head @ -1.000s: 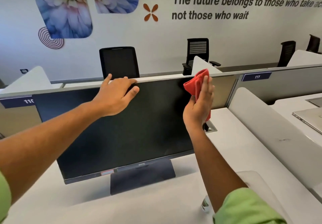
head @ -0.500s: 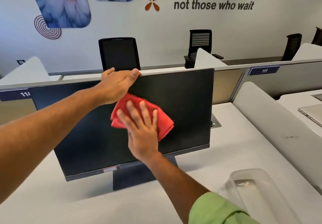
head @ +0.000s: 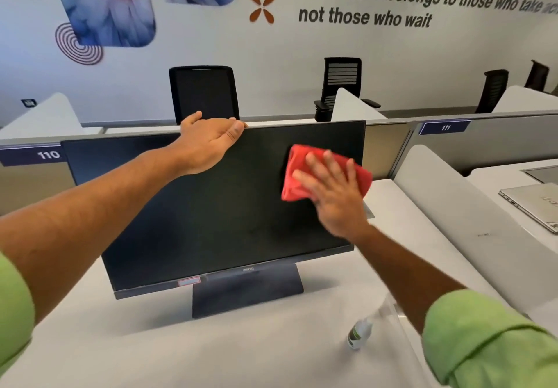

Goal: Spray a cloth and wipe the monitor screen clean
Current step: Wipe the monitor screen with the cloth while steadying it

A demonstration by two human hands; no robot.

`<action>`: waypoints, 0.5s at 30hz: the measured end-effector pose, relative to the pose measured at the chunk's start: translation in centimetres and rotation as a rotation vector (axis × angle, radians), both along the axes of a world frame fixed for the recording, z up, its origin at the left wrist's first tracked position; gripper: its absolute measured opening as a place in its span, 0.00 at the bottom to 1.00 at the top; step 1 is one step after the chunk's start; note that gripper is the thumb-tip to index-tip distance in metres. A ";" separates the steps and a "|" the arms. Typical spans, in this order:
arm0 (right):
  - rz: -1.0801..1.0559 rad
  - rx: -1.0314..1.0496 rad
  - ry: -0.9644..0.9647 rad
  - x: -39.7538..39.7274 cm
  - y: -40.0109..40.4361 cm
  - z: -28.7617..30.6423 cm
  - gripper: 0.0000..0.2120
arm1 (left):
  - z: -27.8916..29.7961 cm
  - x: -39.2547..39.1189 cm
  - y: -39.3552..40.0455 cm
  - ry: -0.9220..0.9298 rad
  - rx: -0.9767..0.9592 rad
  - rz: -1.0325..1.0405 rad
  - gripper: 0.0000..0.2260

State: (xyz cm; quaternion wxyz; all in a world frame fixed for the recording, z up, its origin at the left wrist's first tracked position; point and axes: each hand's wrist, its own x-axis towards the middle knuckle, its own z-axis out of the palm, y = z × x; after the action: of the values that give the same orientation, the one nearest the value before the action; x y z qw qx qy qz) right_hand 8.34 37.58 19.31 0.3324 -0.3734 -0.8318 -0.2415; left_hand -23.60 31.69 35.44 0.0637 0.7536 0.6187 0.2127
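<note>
A black monitor (head: 217, 212) stands on a white desk (head: 211, 354), its dark screen facing me. My left hand (head: 208, 143) grips the monitor's top edge near the middle, fingers hooked over the back. My right hand (head: 335, 194) presses a red cloth (head: 297, 176) flat against the right side of the screen, fingers spread over it. A small spray bottle (head: 359, 333) with a green label stands on the desk in front of the monitor, to the right, partly blurred by my right sleeve.
A white divider panel (head: 453, 215) runs along the desk's right side, with a closed laptop (head: 534, 203) on the neighbouring desk beyond it. Low grey partitions (head: 483, 143) and black office chairs (head: 341, 85) stand behind the monitor. A clear container's edge (head: 392, 312) shows under my right arm.
My right hand swept the red cloth from the screen's middle to its right side. Before that it came in from the right edge. My left hand stayed on the top edge.
</note>
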 end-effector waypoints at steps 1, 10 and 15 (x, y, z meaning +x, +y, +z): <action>-0.040 0.005 0.055 0.7 1.1 1.8 0.37 | 0.0 0.1 0.0 -0.001 0.000 0.000 0.29; -0.226 -0.114 0.435 -1.4 1.6 2.4 0.33 | 0.2 0.2 0.1 0.024 0.005 0.006 0.29; -0.404 -0.334 0.683 -4.3 -2.9 -4.9 0.32 | 0.2 0.1 0.3 0.026 0.007 0.000 0.27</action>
State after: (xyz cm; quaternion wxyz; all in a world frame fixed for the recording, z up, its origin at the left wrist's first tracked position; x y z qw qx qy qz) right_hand 4.03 34.64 14.38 0.4697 -0.6357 -0.6120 -0.0264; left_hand -23.53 32.00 35.60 0.0527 0.7565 0.6188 0.2051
